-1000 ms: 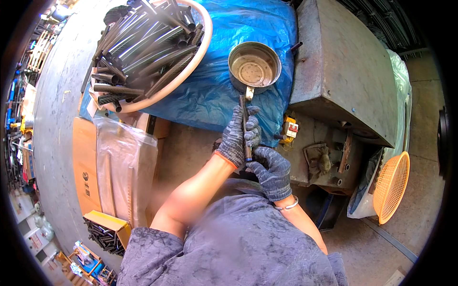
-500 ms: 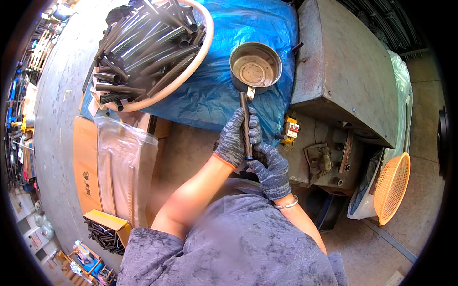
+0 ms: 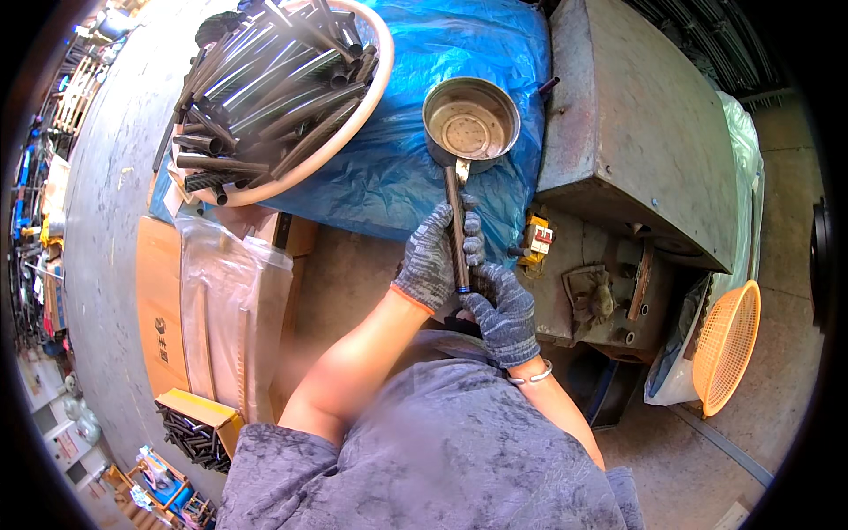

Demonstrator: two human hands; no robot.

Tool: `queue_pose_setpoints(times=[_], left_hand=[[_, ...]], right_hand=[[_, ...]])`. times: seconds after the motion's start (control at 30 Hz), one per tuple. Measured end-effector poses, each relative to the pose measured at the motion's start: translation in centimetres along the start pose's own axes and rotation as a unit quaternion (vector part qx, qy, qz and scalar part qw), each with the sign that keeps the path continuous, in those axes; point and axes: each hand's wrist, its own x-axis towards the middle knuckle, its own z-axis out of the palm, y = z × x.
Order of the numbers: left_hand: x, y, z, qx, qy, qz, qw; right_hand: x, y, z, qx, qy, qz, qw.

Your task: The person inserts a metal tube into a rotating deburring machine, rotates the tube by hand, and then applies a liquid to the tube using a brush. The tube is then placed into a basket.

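A dark, glossy tube (image 3: 457, 231) stands nearly upright in the picture, with a blue band at its lower end. My left hand (image 3: 427, 258), in a grey knit glove, is closed round it, the fingers showing on the tube's right side. My right hand (image 3: 505, 316), gloved alike, is curled by the lower end, its thumb close to the blue band. Its other fingers are mostly hidden, and what they hold cannot be made out. Just beyond the tube's upper end, a metal pot (image 3: 471, 131) with a short handle rests on a blue plastic sheet (image 3: 380, 190).
A large pale basin (image 3: 382, 84) heaped with dark tubes stands at the far left. Metal casing (image 3: 658, 132) rises on the right, near a yellow switch box (image 3: 537, 240) and an orange basket (image 3: 729, 349). A carton (image 3: 231, 435) of short dark pieces lies lower left.
The tube and both hands have shifted very slightly. My right thumb has moved a little to the right of the tube's lower end. My grip on the tube stays the same.
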Motion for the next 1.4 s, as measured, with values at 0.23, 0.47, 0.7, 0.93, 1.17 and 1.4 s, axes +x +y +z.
queue_pose_setpoints(times=[0.23,0.47,0.7,0.93,1.17,1.4], left_hand=[[-0.4,-0.2,0.4,0.005,0.026,0.015,1.0],[0.2,-0.4,-1.2,0.032,-0.034,0.007,0.999],[-0.1,-0.8,0.5,0.028,-0.003,0.009,1.0],[-0.4,-2.3,1.2,0.174,0.104,0.067,0.977],[-0.5,-2.6,0.7,0.158,0.072,0.066,0.983],[-0.7,-2.7,0.0,0.055,0.038,0.052,0.996]], right_hand=[[0.0,-0.4,0.2,0.029,0.035,-0.02,0.999],[-0.1,0.0,0.4,0.038,0.051,-0.028,0.998],[-0.2,-0.7,0.5,0.146,0.072,0.074,0.984],[0.1,-2.0,-0.1,-0.004,0.079,0.082,0.993],[0.3,-1.2,0.1,0.26,0.088,0.209,0.939],[0.0,-1.6,0.0,0.388,0.092,0.283,0.872]])
